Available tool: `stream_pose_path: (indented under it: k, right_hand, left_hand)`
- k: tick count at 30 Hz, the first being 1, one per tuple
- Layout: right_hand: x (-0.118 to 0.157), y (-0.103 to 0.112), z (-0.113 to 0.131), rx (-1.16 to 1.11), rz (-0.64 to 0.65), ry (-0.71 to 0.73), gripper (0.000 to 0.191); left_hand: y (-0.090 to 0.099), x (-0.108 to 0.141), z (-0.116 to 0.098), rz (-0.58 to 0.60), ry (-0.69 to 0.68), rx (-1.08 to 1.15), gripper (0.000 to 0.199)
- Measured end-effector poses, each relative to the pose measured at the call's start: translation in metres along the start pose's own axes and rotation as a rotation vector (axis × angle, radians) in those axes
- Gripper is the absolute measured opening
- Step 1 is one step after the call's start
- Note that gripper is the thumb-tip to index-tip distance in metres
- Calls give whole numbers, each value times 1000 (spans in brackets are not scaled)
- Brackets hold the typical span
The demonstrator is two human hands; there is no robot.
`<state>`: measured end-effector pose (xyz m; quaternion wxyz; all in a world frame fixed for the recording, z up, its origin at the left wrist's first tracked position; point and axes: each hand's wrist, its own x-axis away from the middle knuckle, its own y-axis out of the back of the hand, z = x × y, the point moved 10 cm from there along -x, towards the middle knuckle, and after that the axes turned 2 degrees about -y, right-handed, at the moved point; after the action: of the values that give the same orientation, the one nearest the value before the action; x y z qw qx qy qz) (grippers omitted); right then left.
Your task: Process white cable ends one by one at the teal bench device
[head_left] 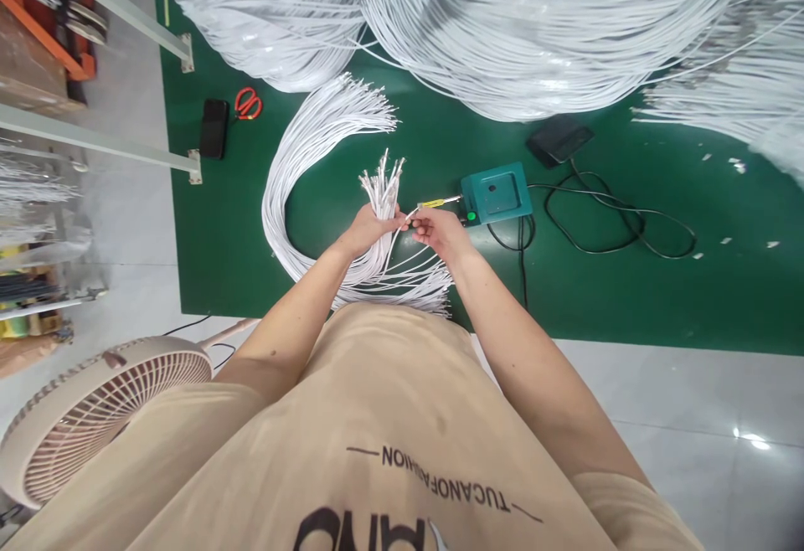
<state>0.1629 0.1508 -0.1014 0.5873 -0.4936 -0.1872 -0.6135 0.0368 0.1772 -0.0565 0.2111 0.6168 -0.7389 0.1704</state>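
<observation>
My left hand [370,231] is closed around a bundle of white cables [380,195], whose stripped or capped ends stick up above the fingers. Close beside it, my right hand [440,231] pinches one white cable near its end. A small teal device [497,193] with a green button stands just right of my right hand. From its left side a thin yellow-and-metal piece [438,203] reaches toward my fingertips. More white cables [282,174] curve around the left of my hands, and their lower ends lie near my shirt.
Large coils of white cable [533,40] fill the table's far side. A phone [214,128] and red-handled scissors [248,104] lie at the left. A black adapter [559,141] with its cord [619,199] is behind the device. A fan [113,409] stands at lower left.
</observation>
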Motion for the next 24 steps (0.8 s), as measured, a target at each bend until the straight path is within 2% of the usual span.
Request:
stream_pose_path:
  k: [2,6,9,13,17,20,24]
  right_hand:
    - [1,4,-1,9,-30,-8,7]
    - [5,3,16,-7,-16,219,20]
    - [5,-2,23,128,0,371,19]
    - [5,1,29,355,-124,522,16]
    - [12,-2,35,660,-229,656,19]
    - [21,-17,41,961,-222,844,26]
    - [28,-37,40,1456,-178,1045,33]
  left_hand:
    - [0,0,0,-3,15,27,37]
    - [0,0,-1,-3,18,67,40]
    - [-1,0,-1,2,12,68,40]
    - [-5,-2,0,39,27,73,42]
    - [-13,-7,5,113,71,97,56]
    - [-16,-12,12,163,99,116,56]
    - [-18,-17,19,162,121,133,52]
